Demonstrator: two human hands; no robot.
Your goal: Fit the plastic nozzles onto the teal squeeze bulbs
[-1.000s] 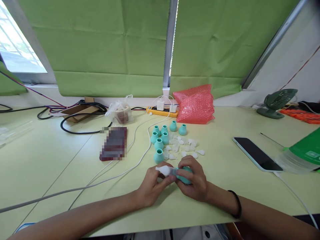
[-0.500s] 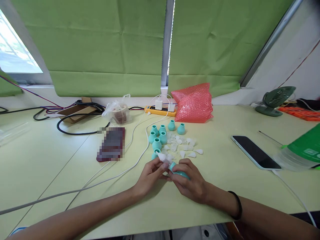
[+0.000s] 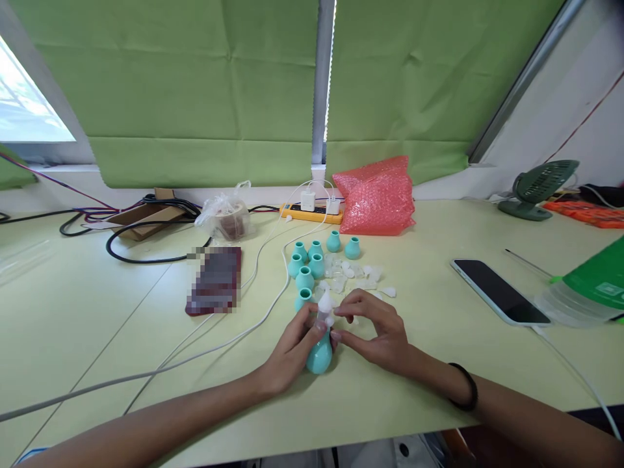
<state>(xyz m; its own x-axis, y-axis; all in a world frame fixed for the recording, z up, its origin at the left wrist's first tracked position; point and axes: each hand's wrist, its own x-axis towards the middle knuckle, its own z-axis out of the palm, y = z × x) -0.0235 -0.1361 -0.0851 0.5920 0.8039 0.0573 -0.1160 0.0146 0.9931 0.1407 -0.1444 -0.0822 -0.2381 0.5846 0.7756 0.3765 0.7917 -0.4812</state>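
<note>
Teal and soft-looking, a small rubber bulb (image 3: 319, 357) stands upright on the pale green table (image 3: 439, 377), right at the near edge in front of the person. The left hand (image 3: 292, 348) is closed around the bulb, steadying it. The fingertips of the right hand (image 3: 380, 331) pinch a clear tip (image 3: 324, 309) that sits at the bulb's neck. The work in hand looks like fitting tip to bulb. Seating it would call for a straight downward press while the left hand keeps the bulb from tipping. Just behind stand more teal bulbs (image 3: 307, 263) beside a scatter of loose clear tips (image 3: 358, 276). A dark phone (image 3: 500, 300) lies well apart to the right.
</note>
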